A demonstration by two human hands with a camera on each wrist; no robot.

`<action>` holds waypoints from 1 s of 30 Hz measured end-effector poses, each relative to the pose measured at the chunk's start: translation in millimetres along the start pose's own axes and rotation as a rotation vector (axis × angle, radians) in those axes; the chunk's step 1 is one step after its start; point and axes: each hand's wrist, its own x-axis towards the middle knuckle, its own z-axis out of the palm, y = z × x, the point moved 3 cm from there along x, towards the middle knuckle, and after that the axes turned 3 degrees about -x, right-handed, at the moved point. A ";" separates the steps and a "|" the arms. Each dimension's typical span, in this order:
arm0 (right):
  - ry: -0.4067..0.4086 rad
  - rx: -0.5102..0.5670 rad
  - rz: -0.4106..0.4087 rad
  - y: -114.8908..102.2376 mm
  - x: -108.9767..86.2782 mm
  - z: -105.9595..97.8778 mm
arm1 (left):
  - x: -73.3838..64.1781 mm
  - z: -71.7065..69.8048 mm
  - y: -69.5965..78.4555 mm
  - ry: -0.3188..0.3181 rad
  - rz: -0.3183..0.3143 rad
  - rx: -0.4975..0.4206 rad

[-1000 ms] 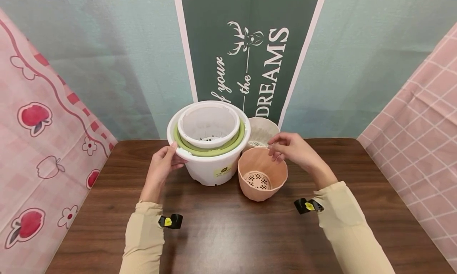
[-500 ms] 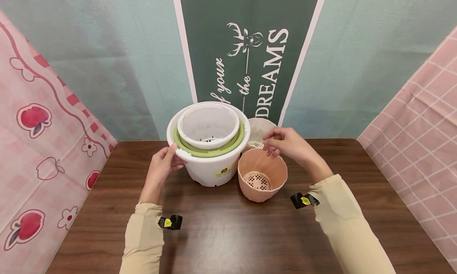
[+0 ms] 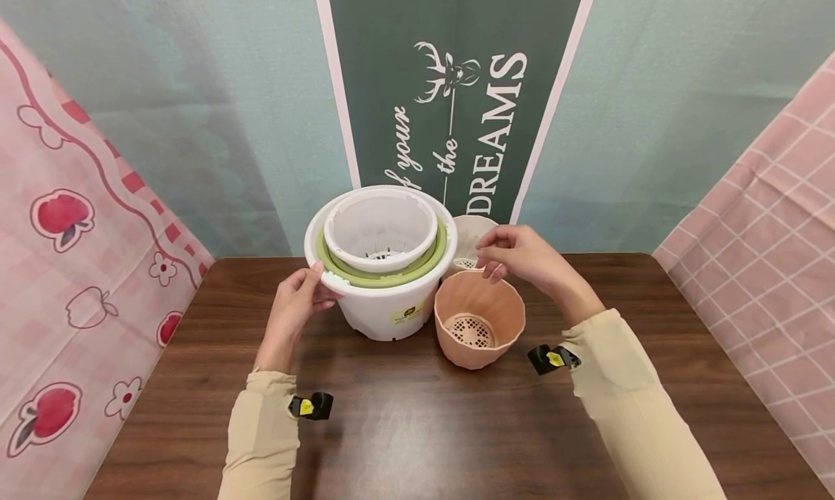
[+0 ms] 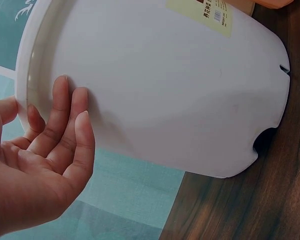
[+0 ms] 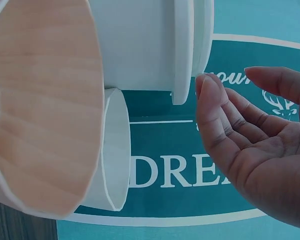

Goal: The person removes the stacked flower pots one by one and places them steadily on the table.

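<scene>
In the head view a large white flower pot [image 3: 373,313] stands on the table with a green-rimmed pot [image 3: 427,264] and a smaller white pot [image 3: 381,225] nested in it. My left hand [image 3: 296,301] pinches the large pot's rim at its left front, thumb on the rim and fingers beneath. The left wrist view shows the other fingertips [image 4: 80,95] against the pot's outer wall. My right hand [image 3: 522,257] hovers behind the peach faceted pot [image 3: 479,355], fingers loosely curved and holding nothing. In the right wrist view its thumb stands apart from the fingers.
A cream pot [image 3: 476,228] stands behind the peach one, partly hidden by my right hand. The back edge of the brown wooden table [image 3: 417,427] meets a teal and dark green curtain [image 3: 248,123]. Pink patterned cloths [image 3: 770,268] hang at both sides.
My right hand has moved left and a little farther back, from over the peach pot's rim toward the cream pot. The left hand and the pots stay where they were.
</scene>
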 end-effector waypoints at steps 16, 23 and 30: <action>-0.020 0.035 0.019 -4.5 11.4 6.2 | -1.5 1.4 1.6 0.005 0.010 -0.007; -0.025 0.058 0.024 -9.9 16.5 9.7 | -1.3 0.8 0.8 0.008 0.012 -0.005; -0.015 0.117 0.026 -17.5 22.5 15.3 | -0.6 0.2 -0.6 0.002 0.008 -0.005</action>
